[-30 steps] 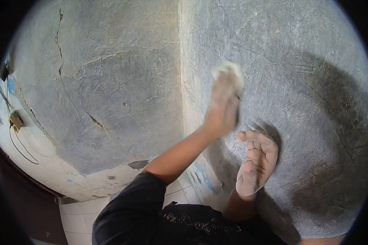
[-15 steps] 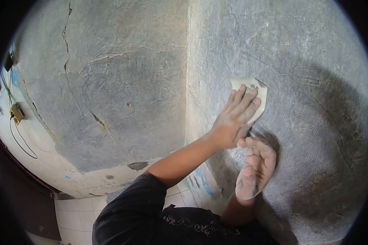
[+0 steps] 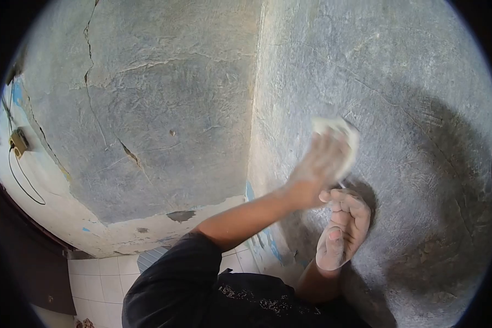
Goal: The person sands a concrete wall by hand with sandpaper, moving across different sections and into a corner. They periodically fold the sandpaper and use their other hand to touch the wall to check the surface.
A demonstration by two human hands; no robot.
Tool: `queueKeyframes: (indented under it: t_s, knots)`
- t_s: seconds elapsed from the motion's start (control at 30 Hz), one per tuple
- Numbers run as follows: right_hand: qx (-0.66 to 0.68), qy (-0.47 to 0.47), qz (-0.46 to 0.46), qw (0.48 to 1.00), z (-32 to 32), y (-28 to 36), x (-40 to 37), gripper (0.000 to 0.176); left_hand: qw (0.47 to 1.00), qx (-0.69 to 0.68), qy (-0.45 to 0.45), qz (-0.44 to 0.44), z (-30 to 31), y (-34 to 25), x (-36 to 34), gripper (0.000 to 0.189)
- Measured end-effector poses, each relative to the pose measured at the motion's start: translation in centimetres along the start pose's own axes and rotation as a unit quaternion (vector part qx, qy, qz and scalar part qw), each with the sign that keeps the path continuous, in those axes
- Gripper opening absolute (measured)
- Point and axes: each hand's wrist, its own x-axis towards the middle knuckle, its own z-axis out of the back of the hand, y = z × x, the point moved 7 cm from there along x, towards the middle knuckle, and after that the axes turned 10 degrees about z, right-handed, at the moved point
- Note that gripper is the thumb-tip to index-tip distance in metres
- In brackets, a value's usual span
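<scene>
A pale sheet [image 3: 351,143], like sandpaper, lies against the grey wall to the right of the corner. My left hand [image 3: 320,158] presses its fingers over the sheet and holds it to the wall; motion blurs both. Just below is my right hand [image 3: 345,227], dusty, with its palm towards me, its fingers loosely bent and its thumb apart. Nothing shows in that palm. A small shiny bit near its fingertips is too blurred to identify.
Cracks run through the left wall [image 3: 164,115], whose paint is peeling low down. A socket box [image 3: 19,143] with a looped cable hangs at the far left. White floor tiles [image 3: 101,281] and a dark brown panel [image 3: 30,262] show at the lower left.
My left hand and the sheet have moved slightly down the wall and are now blurred. My right hand has barely moved. The view has shifted a little.
</scene>
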Motion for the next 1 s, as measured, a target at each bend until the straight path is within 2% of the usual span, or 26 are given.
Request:
queueKeyframes:
  t_s: [0.13,0.2,0.23,0.27,0.33,0.37,0.4,0.47,0.5,0.6,0.63,0.67,0.7,0.73,0.77,0.8,0.87,0.93,1.0]
  knots:
    - [-0.051,0.009,-0.026,0.998,-0.2,-0.3,-0.2,0.057,0.999,0.048,0.009,0.017,-0.4,1.9,-0.2,0.060]
    - [-0.020,0.000,-0.001,1.000,-0.5,0.5,-0.1,0.057,0.976,-0.026,-0.085,0.200,0.8,4.7,0.2,0.061]
    - [-0.021,0.003,0.003,1.000,-0.5,0.4,-0.1,0.057,0.992,0.090,-0.006,0.084,-1.1,3.0,-0.3,0.060]
    - [-0.025,0.000,-0.006,1.000,-0.4,0.1,-0.3,0.057,0.993,0.090,-0.010,0.081,-0.8,2.0,-0.1,0.060]
    - [-0.028,-0.001,-0.019,0.999,-0.4,-0.2,-0.3,0.057,0.998,-0.015,0.051,-0.046,-0.5,-2.0,0.0,0.060]
    - [-0.040,0.006,-0.011,0.999,-0.5,-0.1,-0.1,0.057,1.000,-0.023,0.006,0.014,-0.3,-0.1,0.3,0.056]
    - [-0.053,0.013,-0.003,0.999,-0.5,0.2,-0.1,0.057,0.999,-0.025,0.005,0.021,-0.3,0.5,0.6,0.056]
    - [-0.048,0.012,-0.006,0.999,-0.4,0.7,-0.5,0.057,0.970,-0.057,-0.096,0.218,1.1,4.0,0.9,0.058]
    - [-0.044,0.010,-0.002,0.999,-0.3,0.8,-0.4,0.057,0.970,-0.058,-0.095,0.215,1.0,3.3,0.7,0.058]
    - [-0.003,-0.032,-0.029,0.999,-0.3,0.6,-0.2,0.051,0.996,-0.020,0.087,-0.013,-1.5,-3.5,-1.0,0.058]
    - [-0.007,-0.033,-0.032,0.999,-0.2,0.7,-0.2,0.051,0.986,-0.011,0.152,0.060,-2.9,-1.1,-0.7,0.053]
    - [-0.008,-0.027,-0.010,1.000,-0.2,1.1,0.1,0.051,0.986,-0.016,0.155,0.063,-3.0,-0.4,-0.3,0.053]
    - [-0.009,-0.022,0.013,1.000,-0.1,1.6,0.1,0.051,0.984,-0.055,0.035,0.165,-1.2,1.7,0.4,0.054]
    - [-0.011,-0.027,0.014,0.999,0.2,1.9,-0.1,0.051,0.958,-0.090,-0.084,0.260,0.5,3.4,0.1,0.054]
    - [-0.019,-0.014,0.011,1.000,0.4,2.1,-0.4,0.052,0.959,-0.091,-0.080,0.255,0.5,2.8,-0.1,0.054]
    - [-0.027,0.002,0.010,1.000,0.5,2.2,-0.4,0.052,0.983,-0.069,-0.023,0.166,-0.2,0.4,-0.4,0.055]
    - [-0.022,-0.019,0.000,1.000,0.6,2.2,-0.3,0.053,0.996,-0.021,0.085,-0.012,-1.7,-3.8,-1.7,0.057]
    - [-0.019,-0.039,-0.017,0.999,1.1,2.5,-0.5,0.053,0.997,-0.005,0.070,-0.030,-0.9,-2.6,-1.3,0.060]
    - [-0.026,-0.038,0.025,0.999,1.3,3.4,-0.6,0.053,0.980,-0.043,-0.040,0.188,0.9,1.8,-0.4,0.062]
